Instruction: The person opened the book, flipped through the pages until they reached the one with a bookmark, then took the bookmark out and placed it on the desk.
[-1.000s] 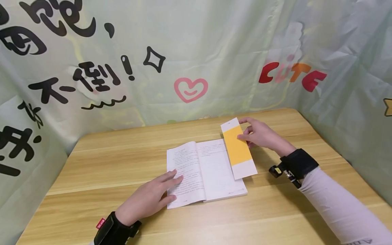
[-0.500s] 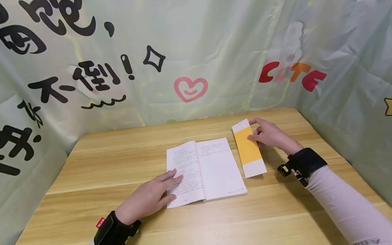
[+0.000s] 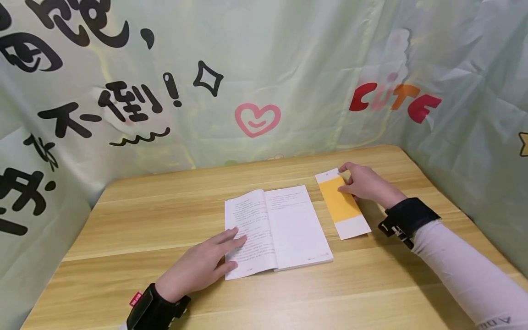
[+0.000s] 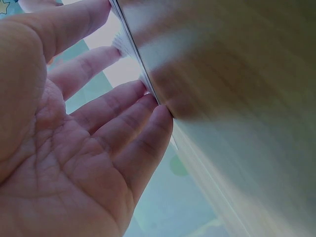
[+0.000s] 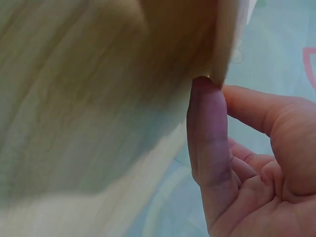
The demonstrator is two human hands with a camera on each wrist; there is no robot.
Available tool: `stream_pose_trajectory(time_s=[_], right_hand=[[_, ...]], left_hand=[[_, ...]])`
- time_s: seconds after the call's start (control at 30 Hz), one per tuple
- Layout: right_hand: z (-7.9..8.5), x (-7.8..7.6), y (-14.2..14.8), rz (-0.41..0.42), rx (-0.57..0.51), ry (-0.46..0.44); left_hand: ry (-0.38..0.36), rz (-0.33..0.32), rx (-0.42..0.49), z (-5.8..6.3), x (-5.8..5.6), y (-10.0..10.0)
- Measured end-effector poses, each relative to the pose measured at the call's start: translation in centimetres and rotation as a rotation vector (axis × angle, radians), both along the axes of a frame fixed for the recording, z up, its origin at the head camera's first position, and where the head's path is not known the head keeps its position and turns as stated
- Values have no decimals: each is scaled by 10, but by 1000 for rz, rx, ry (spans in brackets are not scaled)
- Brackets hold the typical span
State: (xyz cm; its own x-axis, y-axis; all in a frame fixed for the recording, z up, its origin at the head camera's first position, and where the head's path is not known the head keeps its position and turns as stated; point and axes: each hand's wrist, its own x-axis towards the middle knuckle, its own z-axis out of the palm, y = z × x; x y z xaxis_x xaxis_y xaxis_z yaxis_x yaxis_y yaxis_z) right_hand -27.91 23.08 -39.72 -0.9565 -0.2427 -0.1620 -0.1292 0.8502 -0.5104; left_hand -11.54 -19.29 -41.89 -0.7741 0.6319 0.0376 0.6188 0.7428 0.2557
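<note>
An open book with printed pages lies on the wooden table. My left hand rests on its left page, fingers spread and fairly straight; in the left wrist view the fingertips meet the book's edge. To the right of the book, my right hand pinches the right edge of a bookmark, orange-yellow with white ends and a small hole at the top. It lies slanted, low over the table or on it; which one I cannot tell. In the right wrist view the bookmark shows edge-on between thumb and fingers.
The wooden table runs back to a pale printed curtain with black characters, a pink heart and coloured letters. The curtain also hangs along the left and right sides.
My right hand has moved the bookmark rightward, off the right page, and lowered it toward the table beside the book. The left hand has stayed on the left page.
</note>
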Motion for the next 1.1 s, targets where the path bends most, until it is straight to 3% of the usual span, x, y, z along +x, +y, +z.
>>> stream_pose_trajectory(time_s=[1.1], right_hand=[[-9, 2, -1, 44, 181, 136]], left_hand=[[-8, -5, 5, 1, -1, -1]])
